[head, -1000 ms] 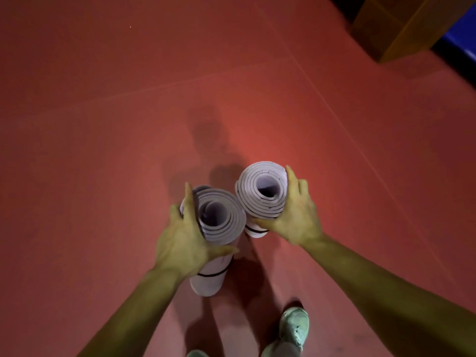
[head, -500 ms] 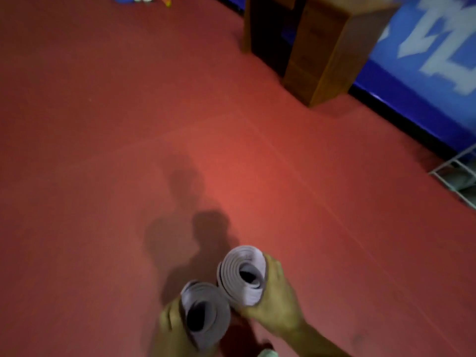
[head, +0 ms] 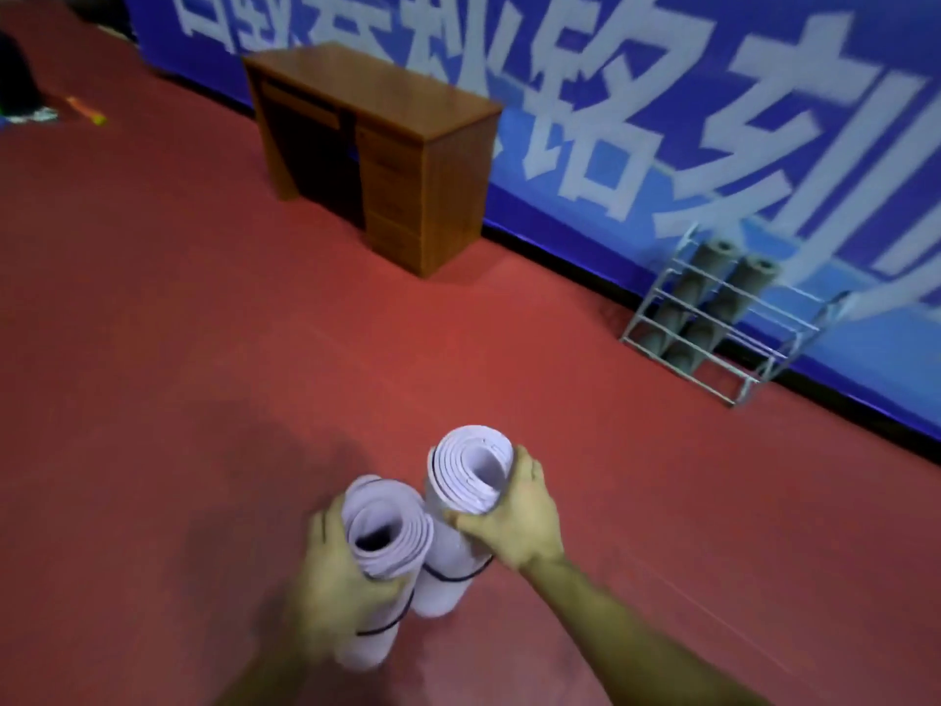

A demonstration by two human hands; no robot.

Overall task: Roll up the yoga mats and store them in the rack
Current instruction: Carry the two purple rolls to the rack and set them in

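**Item 1:** lilac rolled yoga mat (head: 389,532), upright, was clasped near its top by the curled fingers (head: 326,522) of the left hand (head: 336,578).

**Item 2:** second lilac roll (head: 466,471), touching the first, was gripped likewise by the right hand (head: 514,522).

**Binding:** both were bound by black straps (head: 453,577).

**Handling:** judged light, soft and springy, and liable to telescope. Best held around the strapped body.

**Destination:** wire rack (head: 713,323), well beyond the fingers to the right, was stocked with grey rolls (head: 713,277).

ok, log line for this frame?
mats rolled, unracked | left hand grips left mat | right hand grips right mat | rack ahead-right, two rolls inside
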